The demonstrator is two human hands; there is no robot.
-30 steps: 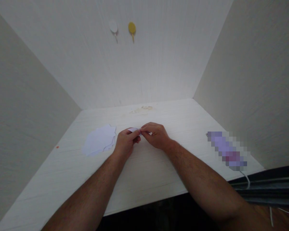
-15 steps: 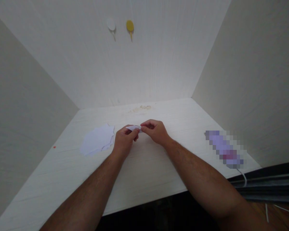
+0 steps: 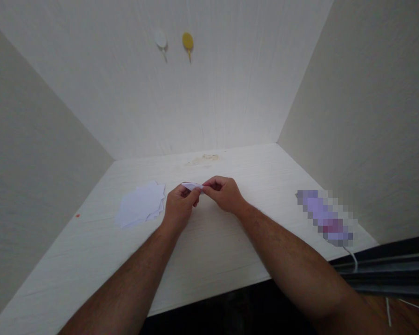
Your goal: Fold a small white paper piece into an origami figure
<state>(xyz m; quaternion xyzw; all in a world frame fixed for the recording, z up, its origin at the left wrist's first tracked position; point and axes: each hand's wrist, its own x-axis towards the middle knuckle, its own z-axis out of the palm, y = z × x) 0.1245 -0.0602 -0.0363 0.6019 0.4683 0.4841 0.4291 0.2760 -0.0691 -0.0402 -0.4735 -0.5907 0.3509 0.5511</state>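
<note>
A small piece of white paper [image 3: 192,185] was up in front of the person, near the middle of the white bench [image 3: 209,260]. It looked folded and came to a thin end, but the fingers hid some of it. The left hand [image 3: 180,204] had it pinched, with the thumb on top. The right hand [image 3: 225,191] pinched the thin end with its thumb and finger, so the two hands were almost touching at the tips.

Just to the left of the left hand, a messy pile of white sheets [image 3: 141,204] lay flat on the bench. Their edges did not line up. Past the hands, near the back wall [image 3: 216,93], there was a brown, patchy mark [image 3: 209,157] on the bench top. A tiny orange spot [image 3: 77,216] was near the left edge.

Well over to the right lay a long purple and pink thing [image 3: 323,216], too blurry to name, with a white cord [image 3: 352,258] by its near end. High on the back wall were two round hooks, a white hook [image 3: 161,39] and a yellow hook [image 3: 187,41], side by side.
</note>
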